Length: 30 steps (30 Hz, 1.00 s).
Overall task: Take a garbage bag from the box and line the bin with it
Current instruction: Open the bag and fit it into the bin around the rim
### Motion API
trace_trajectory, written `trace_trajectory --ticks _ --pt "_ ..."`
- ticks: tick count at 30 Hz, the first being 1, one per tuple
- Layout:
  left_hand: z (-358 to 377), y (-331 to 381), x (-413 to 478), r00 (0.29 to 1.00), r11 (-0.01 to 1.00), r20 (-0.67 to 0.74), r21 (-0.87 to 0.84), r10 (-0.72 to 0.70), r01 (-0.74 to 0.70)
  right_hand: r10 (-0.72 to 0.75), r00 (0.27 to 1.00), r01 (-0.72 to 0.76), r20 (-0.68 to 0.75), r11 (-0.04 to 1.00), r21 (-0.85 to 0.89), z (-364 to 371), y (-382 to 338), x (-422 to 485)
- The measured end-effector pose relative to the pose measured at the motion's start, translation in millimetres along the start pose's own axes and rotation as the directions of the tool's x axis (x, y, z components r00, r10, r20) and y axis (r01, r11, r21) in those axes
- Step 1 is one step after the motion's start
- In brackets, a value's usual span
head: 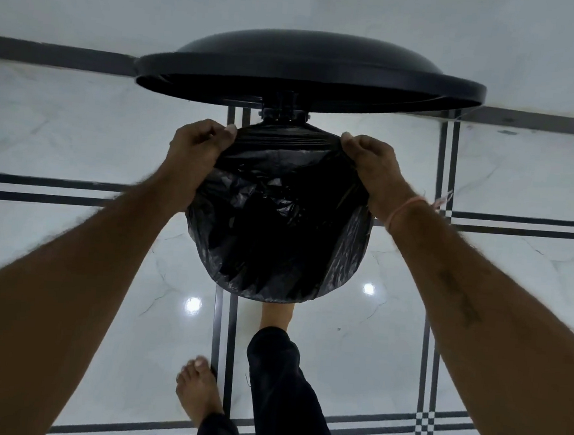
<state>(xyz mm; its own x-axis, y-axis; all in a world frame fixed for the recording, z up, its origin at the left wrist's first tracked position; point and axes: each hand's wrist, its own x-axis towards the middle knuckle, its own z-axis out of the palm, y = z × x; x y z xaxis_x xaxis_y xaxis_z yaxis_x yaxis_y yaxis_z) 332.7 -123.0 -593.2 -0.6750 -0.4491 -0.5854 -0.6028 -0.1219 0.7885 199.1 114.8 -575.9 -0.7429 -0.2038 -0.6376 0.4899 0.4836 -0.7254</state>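
**Bag edge being stretched over the back of the bin rim**

The black garbage bag (278, 223) already sits inside the bin (351, 256), its edge folded outward over the near and side parts of the rim so the plastic hides most of the bin's wall. Nothing shows inside the bag but crumpled black film; it looks empty. The left hand (195, 148) and the right hand (372, 162) are each closed in a pinch on the bag's edge at the far side, just below the hinge (284, 114), pulling the film taut between them. That grip likely serves to draw the last slack over the back of the rim, where the hinge gets in the way.

The lid (311, 71) stands raised above the opening. One foot (276, 314) reaches under the bin's near edge, probably pressing a pedal to keep the lid up, though the pedal itself is hidden. The other foot (196, 388) rests on the tiled floor (80, 125). The box is not in view.
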Motion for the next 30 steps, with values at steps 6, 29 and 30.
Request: trace_trajectory --ticks 6,29,30 --pt "7 6 -1 0.994 0.992 -0.062 -0.097 -0.086 0.08 0.044 0.999 -0.044 0.002 0.993 0.114 0 -5 2" --pt "-15 -38 -53 0.939 0.905 0.007 -0.265 -0.343 0.332 0.27 0.961 -0.273 0.061 0.897 0.347 -20 53 -36" --pt "-13 -38 -54 0.939 0.902 0.023 -0.269 -0.344 0.337 0.261 0.962 -0.271 0.076 0.895 0.356 -21 53 -38"
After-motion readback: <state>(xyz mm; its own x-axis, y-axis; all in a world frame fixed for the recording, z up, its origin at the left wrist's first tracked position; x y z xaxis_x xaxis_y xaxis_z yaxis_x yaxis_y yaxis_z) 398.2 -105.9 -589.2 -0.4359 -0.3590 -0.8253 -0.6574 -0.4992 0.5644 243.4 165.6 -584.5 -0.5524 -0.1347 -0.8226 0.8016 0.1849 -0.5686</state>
